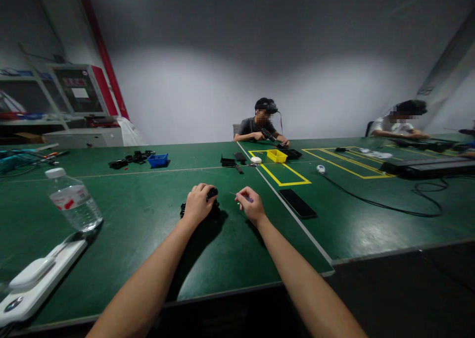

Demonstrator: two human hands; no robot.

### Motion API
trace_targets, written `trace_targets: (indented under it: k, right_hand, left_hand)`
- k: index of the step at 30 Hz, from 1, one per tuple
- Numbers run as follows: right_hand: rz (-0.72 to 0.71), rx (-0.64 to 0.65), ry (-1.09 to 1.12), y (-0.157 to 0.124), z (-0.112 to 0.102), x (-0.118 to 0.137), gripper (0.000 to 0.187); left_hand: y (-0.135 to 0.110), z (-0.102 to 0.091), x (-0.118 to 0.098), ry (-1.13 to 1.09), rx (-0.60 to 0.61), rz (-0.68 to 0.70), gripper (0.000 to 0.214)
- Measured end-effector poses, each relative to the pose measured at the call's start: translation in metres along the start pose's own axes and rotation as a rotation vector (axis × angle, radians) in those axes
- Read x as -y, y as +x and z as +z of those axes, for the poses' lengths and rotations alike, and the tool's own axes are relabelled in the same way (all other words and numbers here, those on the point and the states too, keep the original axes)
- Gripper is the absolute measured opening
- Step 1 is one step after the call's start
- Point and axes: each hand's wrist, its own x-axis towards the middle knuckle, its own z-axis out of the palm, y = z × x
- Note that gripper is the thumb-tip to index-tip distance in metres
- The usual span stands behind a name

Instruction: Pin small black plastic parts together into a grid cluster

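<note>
Head view: the green table [137, 273] is seen spread from side to side, its near edge crossed by both forearms and its far side backed by a pale wall [208, 95]. A stretch of green surface is left between the hands and the near edge, and more is left toward the blue bin; on the right, the top is divided by a white line [297, 222]. Beyond it all, one person [248, 126] is seated straight ahead and another [384, 125] farther right. Reach to the left is bounded by a white device [40, 283] and a water bottle [76, 204]; to the right, a black phone [298, 203] is laid just past the white line, with a black cable [374, 205] curved behind it. Farther off, a blue bin [158, 161] is placed beside loose black pieces [133, 159], and a yellow bin [276, 156] near yellow tape. A black part [214, 210] is held on the table under the left hand [198, 204], its fingers curled over the top — the exact gap is hidden. By the right hand [253, 205], closed in a pinch, a slim tool [250, 199] is held, its thin tip pointed toward the part — apart from it.
</note>
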Motion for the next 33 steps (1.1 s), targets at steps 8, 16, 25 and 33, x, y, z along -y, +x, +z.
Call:
trace_targets:
  k: [8, 16, 25, 33]
  right_hand:
    - [0.009, -0.079, -0.114, 0.003, -0.003, -0.007, 0.022]
    - [0.003, -0.074, -0.176, 0.003, -0.004, -0.01, 0.02]
    - [0.002, -0.087, -0.213, 0.003, -0.005, -0.008, 0.021]
    - [-0.006, -0.128, -0.2, 0.003, -0.004, -0.008, 0.024]
  left_hand:
    - [0.001, -0.004, -0.009, -0.011, 0.024, 0.021, 0.027]
    - [0.001, -0.007, -0.013, -0.037, 0.03, 0.063, 0.026]
    - [-0.001, -0.016, -0.023, -0.166, 0.242, 0.279, 0.025]
    - [-0.004, -0.019, -0.021, -0.112, 0.427, 0.502, 0.032]
